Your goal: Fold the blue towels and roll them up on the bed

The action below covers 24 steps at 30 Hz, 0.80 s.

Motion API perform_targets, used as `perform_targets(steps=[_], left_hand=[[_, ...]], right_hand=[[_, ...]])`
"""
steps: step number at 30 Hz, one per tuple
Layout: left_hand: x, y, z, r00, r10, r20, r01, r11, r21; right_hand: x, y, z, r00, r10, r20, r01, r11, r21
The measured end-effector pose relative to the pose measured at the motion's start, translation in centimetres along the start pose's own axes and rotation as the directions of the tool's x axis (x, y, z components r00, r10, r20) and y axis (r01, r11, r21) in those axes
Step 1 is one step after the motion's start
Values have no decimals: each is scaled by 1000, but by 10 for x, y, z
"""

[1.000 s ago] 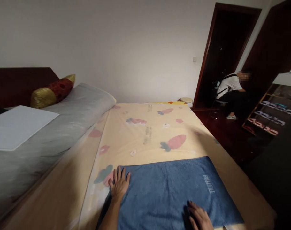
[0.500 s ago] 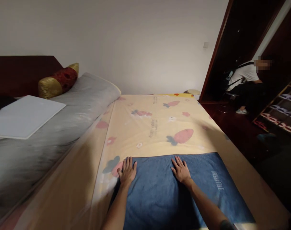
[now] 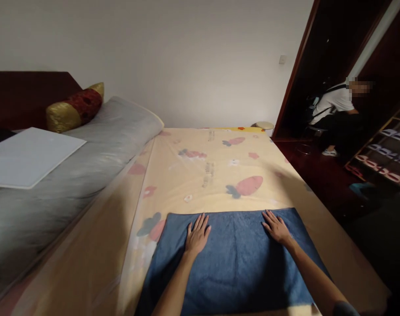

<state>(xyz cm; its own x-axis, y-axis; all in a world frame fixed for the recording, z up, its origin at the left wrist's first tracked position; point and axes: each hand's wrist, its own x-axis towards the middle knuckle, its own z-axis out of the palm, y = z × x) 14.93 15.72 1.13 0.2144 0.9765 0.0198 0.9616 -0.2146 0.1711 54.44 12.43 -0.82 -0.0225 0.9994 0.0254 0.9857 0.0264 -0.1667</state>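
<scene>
A blue towel (image 3: 232, 263) lies flat on the near end of a bed covered by a pale yellow sheet (image 3: 216, 175) printed with pink and blue shapes. My left hand (image 3: 197, 235) rests palm down on the towel near its far edge, left of the middle, fingers spread. My right hand (image 3: 276, 227) presses flat on the towel's far right part, fingers apart. Neither hand holds anything.
A grey rolled quilt (image 3: 88, 149) runs along the left with a white board (image 3: 28, 156) on it and a red-gold bolster pillow (image 3: 74, 107) behind. A person (image 3: 334, 109) sits in the dark doorway at right. A shoe rack (image 3: 384, 158) stands far right; a small stool (image 3: 264, 126) sits beyond the bed.
Both hands slid to the right along the towel's far edge: the left from the left corner toward the middle, the right from the middle toward the right corner.
</scene>
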Motion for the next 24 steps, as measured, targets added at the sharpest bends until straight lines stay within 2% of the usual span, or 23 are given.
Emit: perform_targets(steps=[2,5,7,10,12,14,16,18,20,22,24], left_hand=[[-5,-12,-3,997,-48,-65,51,997,51],[-21,-41,-4,948,-262,-183,287,950,126],[-31,-62,-2,927,-343,-151,365,918,153],[-32,-80,-5,935,-352,-29,352,922,159],[-26,-79,-13,926,-377,27,370,919,137],[-22,-68,-21,912,-407,55,398,909,124],[-26,-52,-25,913,-407,-10,404,904,136],[-46,-38,-21,917,-374,-142,393,906,153],[-79,-32,-6,892,-369,-261,415,898,149],[-119,-36,13,831,-462,-310,516,849,118],[-155,-46,28,772,-558,-304,609,787,101]], right_hand=[[0,10,-5,999,36,-28,-37,999,-8],[-14,32,-6,982,161,-98,-165,986,-28],[-27,50,-2,962,245,-121,-254,965,-60],[-34,70,4,950,303,-79,-310,945,-103],[-28,74,4,952,302,-48,-305,947,-104],[-21,69,1,950,308,-60,-312,945,-97],[-21,58,-1,945,315,-93,-323,942,-88],[-38,47,3,942,305,-140,-315,947,-62],[-71,42,14,939,283,-195,-291,957,-15],[-114,49,28,926,290,-242,-290,956,37],[-159,65,39,906,328,-267,-314,945,95]])
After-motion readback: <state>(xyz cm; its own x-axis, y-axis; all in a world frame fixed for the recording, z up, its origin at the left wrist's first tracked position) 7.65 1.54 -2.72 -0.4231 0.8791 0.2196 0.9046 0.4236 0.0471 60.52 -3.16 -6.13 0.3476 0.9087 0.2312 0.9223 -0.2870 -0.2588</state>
